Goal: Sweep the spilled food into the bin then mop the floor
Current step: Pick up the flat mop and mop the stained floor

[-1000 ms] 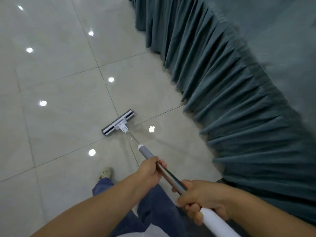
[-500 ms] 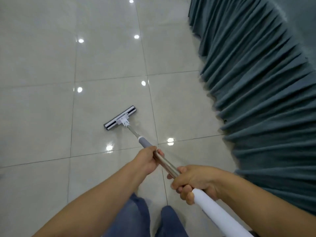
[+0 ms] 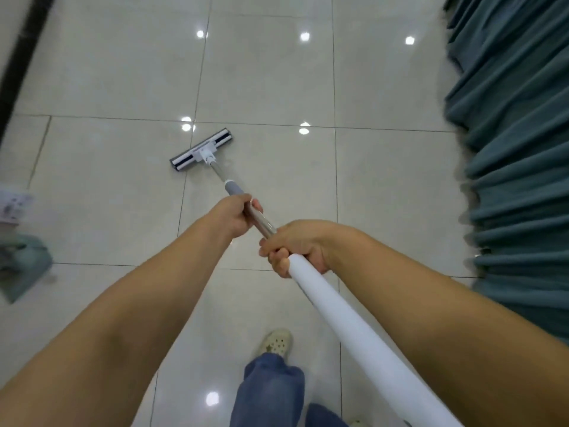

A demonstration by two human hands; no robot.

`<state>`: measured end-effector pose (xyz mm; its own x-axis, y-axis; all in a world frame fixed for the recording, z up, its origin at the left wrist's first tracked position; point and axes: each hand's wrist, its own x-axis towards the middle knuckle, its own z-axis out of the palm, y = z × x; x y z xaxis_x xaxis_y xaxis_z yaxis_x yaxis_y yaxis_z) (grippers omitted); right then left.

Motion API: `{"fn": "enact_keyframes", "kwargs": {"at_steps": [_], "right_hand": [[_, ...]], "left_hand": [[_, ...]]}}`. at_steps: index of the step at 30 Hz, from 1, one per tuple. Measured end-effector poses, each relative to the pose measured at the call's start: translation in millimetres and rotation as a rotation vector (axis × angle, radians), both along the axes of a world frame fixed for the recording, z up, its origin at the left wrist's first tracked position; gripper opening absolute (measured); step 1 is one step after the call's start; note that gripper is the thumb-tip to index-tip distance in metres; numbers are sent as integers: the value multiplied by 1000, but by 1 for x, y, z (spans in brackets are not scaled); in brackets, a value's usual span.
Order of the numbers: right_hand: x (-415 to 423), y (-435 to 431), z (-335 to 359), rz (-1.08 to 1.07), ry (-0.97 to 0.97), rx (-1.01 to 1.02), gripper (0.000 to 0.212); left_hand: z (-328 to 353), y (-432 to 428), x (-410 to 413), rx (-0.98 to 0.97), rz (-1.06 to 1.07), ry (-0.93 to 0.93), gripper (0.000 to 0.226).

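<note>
Head view: the sweeping part looks finished as far as this view shows. No spilled food, broom or bin is in sight on the tiled floor point(image 3: 107, 195), and the person is working a flat mop, so I judge the task to be in its mopping half. How much floor is left to wipe cannot be told, because the tiles shine evenly and no wet track is plain.

The mop head point(image 3: 201, 154) lies flat on the tiles, slanted across a grout line. From its middle the mop pole point(image 3: 354, 328) runs back and rightward toward the camera. The left hand point(image 3: 235, 215) is the one nearer the mop head, its fingers curled round the metal section just behind the grey collar. The right hand point(image 3: 295, 246) is wrapped round the pole farther back, where the metal meets the thick white sleeve. The working end therefore sits well ahead of both grips.

Well to the right of the mop head hangs a pleated teal cloth point(image 3: 517, 164). Well to its left, at the frame edge, is a blurred teal bundle point(image 3: 23, 266). A shoe point(image 3: 275, 340) stands behind the mop head, toward the camera.
</note>
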<state>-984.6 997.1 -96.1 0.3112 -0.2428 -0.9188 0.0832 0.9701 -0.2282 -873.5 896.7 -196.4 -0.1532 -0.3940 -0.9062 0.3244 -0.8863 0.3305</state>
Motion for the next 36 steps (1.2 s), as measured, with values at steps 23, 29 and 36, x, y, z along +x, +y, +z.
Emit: {"fn": "enact_keyframes", "kwargs": {"at_steps": [23, 29, 36], "right_hand": [[84, 167, 7, 21, 91, 58, 10], [95, 316, 41, 38, 120, 119, 11], [137, 480, 93, 42, 159, 163, 10]], "left_hand": [[4, 171, 76, 13, 45, 24, 12], [17, 321, 92, 39, -18, 76, 5], [54, 491, 133, 112, -101, 123, 16]]}}
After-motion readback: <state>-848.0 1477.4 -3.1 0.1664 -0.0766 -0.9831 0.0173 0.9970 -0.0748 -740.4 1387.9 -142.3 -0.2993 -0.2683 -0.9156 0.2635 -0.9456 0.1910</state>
